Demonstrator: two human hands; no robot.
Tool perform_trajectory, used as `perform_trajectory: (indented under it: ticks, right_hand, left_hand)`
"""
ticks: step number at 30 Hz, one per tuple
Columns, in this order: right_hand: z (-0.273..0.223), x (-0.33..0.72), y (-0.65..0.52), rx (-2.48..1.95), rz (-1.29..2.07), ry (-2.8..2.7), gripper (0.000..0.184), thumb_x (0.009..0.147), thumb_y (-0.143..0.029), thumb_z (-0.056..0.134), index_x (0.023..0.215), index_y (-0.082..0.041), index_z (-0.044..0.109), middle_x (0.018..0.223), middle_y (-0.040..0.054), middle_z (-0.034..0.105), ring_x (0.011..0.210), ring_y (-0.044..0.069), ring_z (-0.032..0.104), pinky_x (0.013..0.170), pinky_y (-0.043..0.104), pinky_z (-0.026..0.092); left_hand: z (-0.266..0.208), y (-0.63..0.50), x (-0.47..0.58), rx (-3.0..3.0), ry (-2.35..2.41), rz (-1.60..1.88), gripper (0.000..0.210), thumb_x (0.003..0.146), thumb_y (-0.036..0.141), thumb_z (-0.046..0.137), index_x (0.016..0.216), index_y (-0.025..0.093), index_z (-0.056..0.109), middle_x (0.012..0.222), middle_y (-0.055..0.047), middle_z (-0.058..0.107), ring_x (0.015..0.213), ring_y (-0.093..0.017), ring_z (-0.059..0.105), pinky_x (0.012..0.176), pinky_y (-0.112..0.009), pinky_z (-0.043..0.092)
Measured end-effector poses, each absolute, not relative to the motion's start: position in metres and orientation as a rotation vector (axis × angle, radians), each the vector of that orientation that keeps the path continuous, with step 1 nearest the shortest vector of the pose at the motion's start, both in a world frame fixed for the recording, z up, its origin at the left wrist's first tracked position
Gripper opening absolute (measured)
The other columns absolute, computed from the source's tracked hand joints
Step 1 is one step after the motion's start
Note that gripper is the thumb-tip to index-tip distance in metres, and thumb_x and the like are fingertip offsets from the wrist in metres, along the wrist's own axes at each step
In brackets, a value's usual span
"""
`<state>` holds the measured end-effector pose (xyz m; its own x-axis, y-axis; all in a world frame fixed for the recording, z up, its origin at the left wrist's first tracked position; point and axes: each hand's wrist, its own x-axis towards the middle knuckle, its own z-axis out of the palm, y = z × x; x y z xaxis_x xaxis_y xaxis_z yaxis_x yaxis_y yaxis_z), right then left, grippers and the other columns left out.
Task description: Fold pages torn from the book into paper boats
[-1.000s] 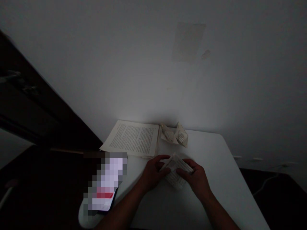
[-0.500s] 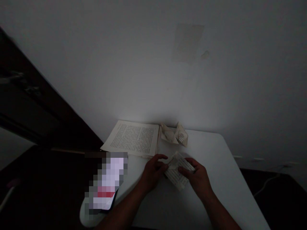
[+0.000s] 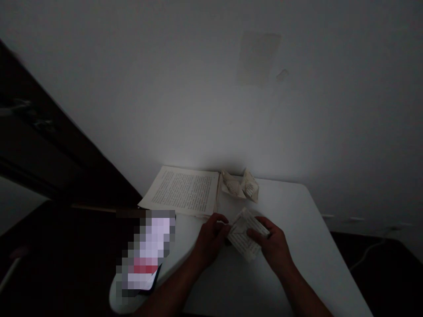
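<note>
A small square of folded printed paper [image 3: 243,237] is held just above the table, tilted so that one corner points towards me. My right hand [image 3: 271,237] grips its right side, thumb on top and fingers behind. At the left corner, my left hand [image 3: 213,233] has its fingers curled and its thumb and index finger pinched at the paper's edge. The undersides of the fingers are hidden. Just beyond the hands, two folded paper boat-like shapes [image 3: 233,187] stand side by side near the wall.
A stack of printed pages [image 3: 185,189] lies at the table's back left. A phone [image 3: 148,255] with a blurred-out screen rests at the left edge of the white table [image 3: 297,211]. Behind rises a pale wall [image 3: 198,97]; a cable [image 3: 366,251] runs at the right.
My left index finger has curled down to the thumb at the paper's left corner. The folded paper has shifted and turned very slightly; my right hand keeps its hold.
</note>
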<state>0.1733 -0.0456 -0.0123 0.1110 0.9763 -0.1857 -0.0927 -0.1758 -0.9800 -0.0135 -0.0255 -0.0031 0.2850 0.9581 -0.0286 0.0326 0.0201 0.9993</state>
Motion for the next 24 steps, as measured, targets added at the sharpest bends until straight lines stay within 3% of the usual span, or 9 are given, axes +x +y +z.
perform_trajectory:
  ticks: [8, 14, 18, 24]
  right_hand:
    - [-0.016, 0.174, -0.046, -1.204, 1.327, -0.884, 0.035, 0.070, -0.035, 0.069, 0.098, -0.018, 0.060, 0.088, 0.0055, 0.069, 0.078, 0.022, 0.064, 0.072, 0.035, 0.049]
    - [-0.013, 0.173, -0.045, -1.108, 1.368, -0.783, 0.026, 0.070, -0.039, 0.067, 0.087, -0.021, 0.063, 0.079, 0.0025, 0.068, 0.071, 0.020, 0.063, 0.065, 0.031, 0.048]
    - [-0.008, 0.174, -0.045, -1.063, 1.412, -0.705, 0.031, 0.074, -0.050, 0.055, 0.079, -0.021, 0.066, 0.073, 0.0051, 0.069, 0.075, 0.024, 0.064, 0.065, 0.034, 0.049]
    - [-0.005, 0.173, -0.048, -1.153, 1.383, -1.007, 0.027, 0.068, -0.035, 0.069, 0.091, -0.022, 0.065, 0.092, 0.0066, 0.069, 0.089, 0.025, 0.063, 0.075, 0.034, 0.049]
  left_hand:
    - [-0.009, -0.025, -0.017, 1.524, 1.075, 1.014, 0.010, 0.081, 0.026, 0.052, 0.083, 0.016, 0.056, 0.068, 0.002, 0.054, 0.061, -0.011, 0.053, 0.059, -0.022, 0.043]
    - [-0.007, -0.022, -0.017, 1.535, 1.075, 1.087, 0.016, 0.081, 0.023, 0.047, 0.082, 0.017, 0.061, 0.069, 0.001, 0.054, 0.058, -0.010, 0.052, 0.057, -0.021, 0.041]
    - [-0.009, -0.021, -0.018, 1.478, 1.120, 1.083, 0.017, 0.082, 0.023, 0.043, 0.084, 0.017, 0.059, 0.059, 0.004, 0.049, 0.054, -0.010, 0.048, 0.054, -0.021, 0.038]
    - [-0.013, -0.023, -0.019, 1.389, 1.072, 1.033, 0.018, 0.084, 0.031, 0.043, 0.081, 0.018, 0.055, 0.054, 0.005, 0.043, 0.049, -0.010, 0.043, 0.049, -0.020, 0.033]
